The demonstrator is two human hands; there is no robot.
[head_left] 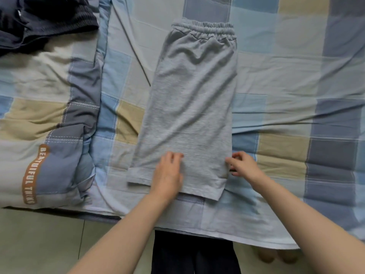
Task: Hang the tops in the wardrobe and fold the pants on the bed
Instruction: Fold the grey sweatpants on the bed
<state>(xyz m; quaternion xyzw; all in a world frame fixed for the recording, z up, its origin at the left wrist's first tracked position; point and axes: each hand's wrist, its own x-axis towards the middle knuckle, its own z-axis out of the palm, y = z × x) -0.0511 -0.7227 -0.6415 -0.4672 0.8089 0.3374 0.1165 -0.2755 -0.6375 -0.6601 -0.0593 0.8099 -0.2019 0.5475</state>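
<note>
Pants: light grey soft knit pants (189,107) with a gathered elastic waistband (205,29), lying lengthwise on the middle of the bed, folded in half along their length so one leg lies on the other.
Waistband: at the far end, away from the person, slightly puckered.
Hem: the near end, close to the bed's edge; two layers show, the lower one sticking out to the left of the upper.
Left hand: the left hand (167,175) lies palm down on the near part of the grey cloth, fingers spread a little and flat, pressing rather than gripping.
Right hand: the right hand (244,165) is at the right edge of the pants near the hem, fingers curled in with thumb and fingertips pinched at the edge of the cloth; whether it truly has the fabric between them I cannot tell.
Bed: a checked sheet (296,76) in pale blue, grey-blue and beige squares, creased, covers the bed under the pants.
Quilt: a folded padded quilt (59,119) in the same checks lies left of the pants, apart from them, with an orange printed band of white letters.
Dark clothing: a heap of dark navy garments (39,22) rests on the quilt at the far left corner.
Floor: pale tiles (39,244) below the bed's edge.
</note>
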